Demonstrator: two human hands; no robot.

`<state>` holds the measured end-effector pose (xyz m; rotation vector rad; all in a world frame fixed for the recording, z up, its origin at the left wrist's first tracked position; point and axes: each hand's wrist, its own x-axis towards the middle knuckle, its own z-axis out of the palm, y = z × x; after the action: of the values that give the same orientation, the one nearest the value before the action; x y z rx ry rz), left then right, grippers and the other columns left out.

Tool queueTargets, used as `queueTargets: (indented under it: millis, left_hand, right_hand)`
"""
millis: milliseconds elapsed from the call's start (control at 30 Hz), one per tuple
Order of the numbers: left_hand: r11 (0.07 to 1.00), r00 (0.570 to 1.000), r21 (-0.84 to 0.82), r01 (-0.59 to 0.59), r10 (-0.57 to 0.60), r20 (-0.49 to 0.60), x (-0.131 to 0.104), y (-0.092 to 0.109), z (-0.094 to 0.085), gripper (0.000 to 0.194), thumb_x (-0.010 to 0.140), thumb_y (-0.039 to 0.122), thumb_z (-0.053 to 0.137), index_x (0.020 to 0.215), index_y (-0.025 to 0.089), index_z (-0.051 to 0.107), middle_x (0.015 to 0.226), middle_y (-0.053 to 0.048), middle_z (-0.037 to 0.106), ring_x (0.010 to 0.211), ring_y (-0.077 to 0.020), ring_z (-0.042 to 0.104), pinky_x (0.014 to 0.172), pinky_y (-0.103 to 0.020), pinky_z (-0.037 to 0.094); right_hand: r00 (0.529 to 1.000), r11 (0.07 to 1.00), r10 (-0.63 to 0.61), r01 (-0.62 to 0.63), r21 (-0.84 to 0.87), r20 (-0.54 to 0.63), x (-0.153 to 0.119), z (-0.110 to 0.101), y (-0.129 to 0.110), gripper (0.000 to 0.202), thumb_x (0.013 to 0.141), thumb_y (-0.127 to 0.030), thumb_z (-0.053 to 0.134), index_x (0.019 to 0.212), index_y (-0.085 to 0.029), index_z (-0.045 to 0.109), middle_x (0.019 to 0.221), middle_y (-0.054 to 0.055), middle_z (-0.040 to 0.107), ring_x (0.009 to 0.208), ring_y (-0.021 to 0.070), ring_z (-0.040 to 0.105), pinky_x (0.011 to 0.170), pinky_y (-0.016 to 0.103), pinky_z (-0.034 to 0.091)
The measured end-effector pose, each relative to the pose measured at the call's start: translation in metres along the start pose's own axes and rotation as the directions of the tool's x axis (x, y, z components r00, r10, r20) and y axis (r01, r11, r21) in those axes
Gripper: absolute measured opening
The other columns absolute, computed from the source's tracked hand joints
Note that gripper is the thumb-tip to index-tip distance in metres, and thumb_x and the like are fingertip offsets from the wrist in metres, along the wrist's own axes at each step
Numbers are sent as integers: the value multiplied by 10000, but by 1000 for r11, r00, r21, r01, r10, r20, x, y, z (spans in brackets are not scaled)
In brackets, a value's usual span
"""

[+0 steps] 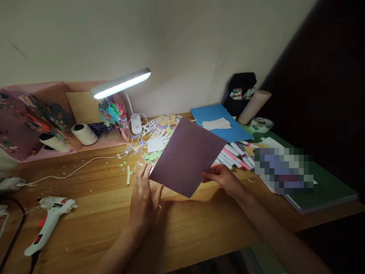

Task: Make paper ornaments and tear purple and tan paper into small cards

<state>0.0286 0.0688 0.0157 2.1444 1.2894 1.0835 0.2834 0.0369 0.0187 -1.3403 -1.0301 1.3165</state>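
Note:
A dark purple sheet of paper (188, 158) is raised at a tilt above the wooden table. My right hand (221, 177) pinches its lower right edge between thumb and fingers. At the sheet's left corner is my left hand (145, 194), fingers stretched upward and thumb apart near the lower edge. Whether those fingertips touch the paper I cannot tell. Behind the sheet lie colourful paper scraps (155, 156) and a white card (155, 145), partly covered by it.
A lit desk lamp (122, 84) stands before pink boxes (114, 141) holding thread cones (84, 134). A glue gun (49, 224) lies left. Markers (235, 155), blue sheets (219, 118), a tape roll (261, 125) and a green stack (333, 190) occupy the right. A white cord (76, 173) crosses the table.

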Motion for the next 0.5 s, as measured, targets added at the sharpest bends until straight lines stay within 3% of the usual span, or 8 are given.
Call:
queueTargets:
  millis: [67,200,333,400,500]
  left_hand:
    - [968,985,196,-157,167,-36,-7,11,1,702,813,232,551,1410,197,184,1453,-149,275,1347,-265,245,1074,-493,258]
    - [912,974,341,-227,223,52,-20,27,1,874,805,303,562,1433,130,-21,1497,-213,63,1375,-336,63,1068,-590,152]
    - [941,954,208,-267,228,194,-28,30,5,1128,636,474,696,1430,117,-21,1485,-242,81,1361,-388,79,1047,-624,167]
    - [971,968,117,-207,185,170,-30,30,7,1171,579,399,750,1430,142,-12,1484,-234,100,1357,-380,132,1035,-590,253]
    - [992,983,8,-130,127,136,-32,33,7,1116,619,272,723,1427,182,-42,1482,-207,140,1354,-336,193,1027,-536,317]
  right_hand:
    - [998,999,-9,10,33,-55,1,2,2,307,588,-425,750,718,-152,697,697,41,702,611,156,629,595,288,539]
    - [993,998,-44,49,45,-112,-3,10,2,295,579,-411,756,706,-155,684,639,22,693,514,131,590,509,262,506]
    - [989,993,-111,106,-46,-99,-14,25,1,335,528,-437,778,685,-161,673,654,26,701,573,180,616,538,296,505]
    - [985,979,-163,155,-135,-53,-21,32,2,316,541,-429,777,686,-165,681,703,37,713,658,222,634,601,329,513]
    - [975,963,-216,221,-155,47,-30,39,2,253,605,-388,755,752,-191,693,810,33,720,787,266,637,700,368,511]
